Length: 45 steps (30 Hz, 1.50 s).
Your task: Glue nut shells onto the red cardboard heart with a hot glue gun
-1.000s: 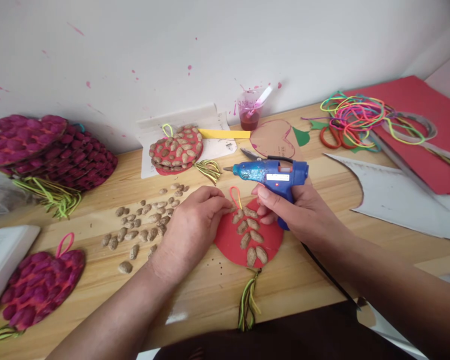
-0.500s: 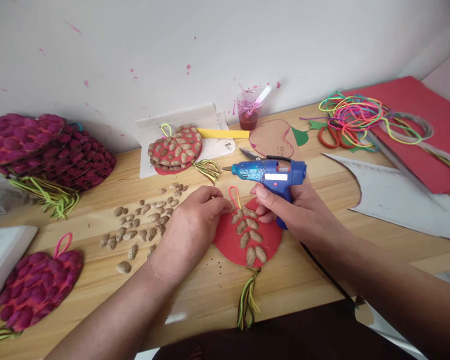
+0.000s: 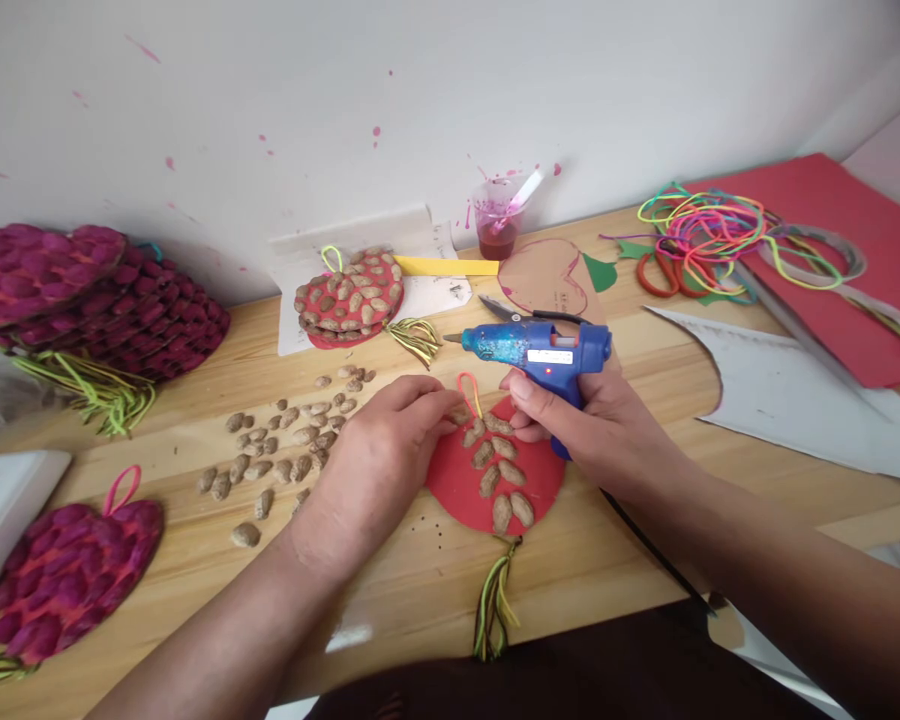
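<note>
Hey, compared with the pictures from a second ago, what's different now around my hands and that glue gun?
Nothing visibly taken up or let go; the view only drifts slightly. The right hand still holds the blue glue gun, nozzle pointing left, and the left hand stays at the upper left of the red card. The loose peanuts lie as before.

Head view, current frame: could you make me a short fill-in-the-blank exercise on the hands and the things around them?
1. The right hand grips a ____ glue gun.
2. The cutout nearest that hand is ____.
3. The loose peanuts lie to the ____ of this cutout.
4. The straight strip near the cup is ____.

Missing words: blue; red; left; yellow.
</note>
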### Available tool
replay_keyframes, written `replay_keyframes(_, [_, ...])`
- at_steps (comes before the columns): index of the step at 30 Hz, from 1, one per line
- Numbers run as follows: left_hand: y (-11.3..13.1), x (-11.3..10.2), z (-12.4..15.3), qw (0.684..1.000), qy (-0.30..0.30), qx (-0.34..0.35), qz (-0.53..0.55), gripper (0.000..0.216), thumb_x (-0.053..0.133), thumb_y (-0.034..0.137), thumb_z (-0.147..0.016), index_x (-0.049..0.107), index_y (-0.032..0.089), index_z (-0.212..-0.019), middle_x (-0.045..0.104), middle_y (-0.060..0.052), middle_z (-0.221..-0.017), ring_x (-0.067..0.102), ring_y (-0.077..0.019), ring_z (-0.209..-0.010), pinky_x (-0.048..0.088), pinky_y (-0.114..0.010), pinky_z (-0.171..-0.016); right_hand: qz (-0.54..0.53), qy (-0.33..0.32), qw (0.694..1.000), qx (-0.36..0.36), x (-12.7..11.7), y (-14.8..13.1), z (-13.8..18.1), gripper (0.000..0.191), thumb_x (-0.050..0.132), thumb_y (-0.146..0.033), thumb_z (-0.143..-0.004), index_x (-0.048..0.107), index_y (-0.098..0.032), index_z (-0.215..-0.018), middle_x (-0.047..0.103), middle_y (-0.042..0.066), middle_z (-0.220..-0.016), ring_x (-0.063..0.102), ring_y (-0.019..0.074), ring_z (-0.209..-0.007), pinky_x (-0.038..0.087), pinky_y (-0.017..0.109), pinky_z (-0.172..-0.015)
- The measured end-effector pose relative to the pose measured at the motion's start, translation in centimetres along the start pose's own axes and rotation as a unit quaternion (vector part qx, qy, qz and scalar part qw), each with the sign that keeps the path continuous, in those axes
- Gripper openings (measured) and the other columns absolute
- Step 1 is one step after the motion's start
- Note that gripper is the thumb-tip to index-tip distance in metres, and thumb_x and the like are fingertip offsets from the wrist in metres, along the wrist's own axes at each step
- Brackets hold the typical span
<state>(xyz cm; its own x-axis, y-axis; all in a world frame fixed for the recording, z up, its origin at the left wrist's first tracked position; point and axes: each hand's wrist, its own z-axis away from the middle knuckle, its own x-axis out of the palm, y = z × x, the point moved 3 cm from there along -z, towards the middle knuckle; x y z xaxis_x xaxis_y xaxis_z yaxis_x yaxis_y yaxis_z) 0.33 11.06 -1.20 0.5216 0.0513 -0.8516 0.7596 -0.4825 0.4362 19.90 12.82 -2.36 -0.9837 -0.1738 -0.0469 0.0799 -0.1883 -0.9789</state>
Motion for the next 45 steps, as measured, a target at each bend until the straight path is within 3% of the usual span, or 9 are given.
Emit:
replay_keyframes(22, [-0.09, 0.45, 0.38, 1.0, 0.002, -0.008, -0.019, 0.022, 0.053, 0.016, -0.097, 0.074, 0.023, -0.1, 0.071, -0.004, -0.107, 0.067, -0.0171, -0.094, 0.056, -0.03, -0.083, 0.049, 0.002, 0.998, -0.046, -0.22, 0.36, -0.08, 0.023, 0.068, -0.046, -0.091, 0.065, -0.023, -0.088, 0.068, -0.001, -0.079, 0.067, 0.0169, -0.072, 0.057, 0.032, -0.071])
replay_keyframes(36, [-0.31, -0.34, -0.17, 0.999, 0.017, -0.035, 0.028, 0.019, 0.06, 0.006, -0.09, 0.069, 0.018, -0.102, 0.072, -0.004, -0.103, 0.068, -0.0163, -0.093, 0.056, -0.028, -0.085, 0.09, 0.003, 0.995, -0.041, -0.17, -0.07, -0.03, 0.027, 0.065, -0.048, -0.093, 0.065, -0.022, -0.083, 0.069, 0.0, -0.075, 0.067, 0.0177, -0.069, 0.054, 0.032, -0.067])
replay_keyframes(45, [-0.1, -0.09, 0.06, 1.0, 0.014, -0.021, 0.009, 0.023, 0.06, 0.004, -0.09, 0.071, 0.017, -0.106, 0.07, -0.006, -0.112, 0.069, -0.0163, -0.1, 0.056, -0.027, -0.089, 0.085, 0.005, 0.996, -0.036, -0.17, -0.16, 0.03, 0.026, 0.066, -0.048, -0.092, 0.067, -0.023, -0.086, 0.07, 0.0, -0.076, 0.068, 0.0175, -0.069, 0.057, 0.032, -0.067])
